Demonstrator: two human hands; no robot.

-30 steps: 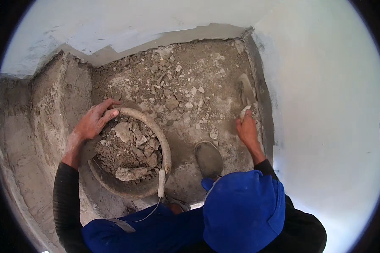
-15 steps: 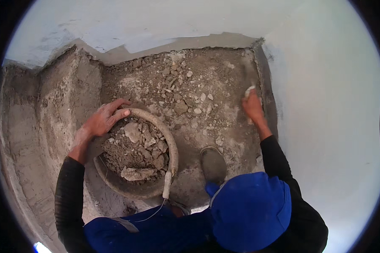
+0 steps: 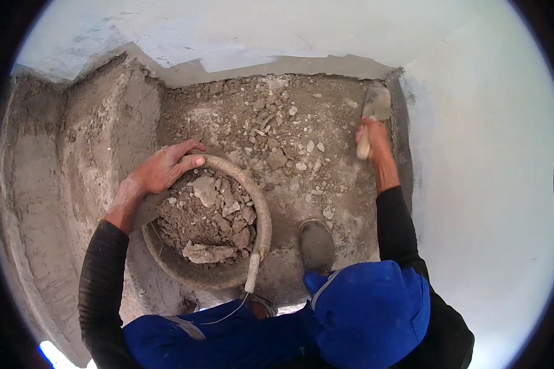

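My left hand [image 3: 168, 166] grips the upper left of the thick rim of a round tub [image 3: 266, 215], its thumb lying along the edge. Broken rubble and loose dirt [image 3: 212, 209] fill much of the tub. A flat greyish piece [image 3: 148, 211] shows below that hand; I cannot tell whether the hand holds it too. At the far right, my right hand [image 3: 375, 136] is closed round the pale handle of a trowel [image 3: 377, 103]. The broad blade points away from me, over the dirt-covered surface beside the wall corner.
Loose stones [image 3: 277, 158] and crumbs lie across the dusty ground [image 3: 345, 178]. Pale walls [image 3: 474, 154] stand at the back and right. A rough stepped ledge [image 3: 98, 129] runs along the left. A shoe [image 3: 317, 245] is planted right of the tub, near blue cloth [image 3: 369, 313].
The trowel, blurred before, now shows clearly, with its handle drawn nearer to me. My left hand stays on the tub's rim. The whole view has shifted slightly.
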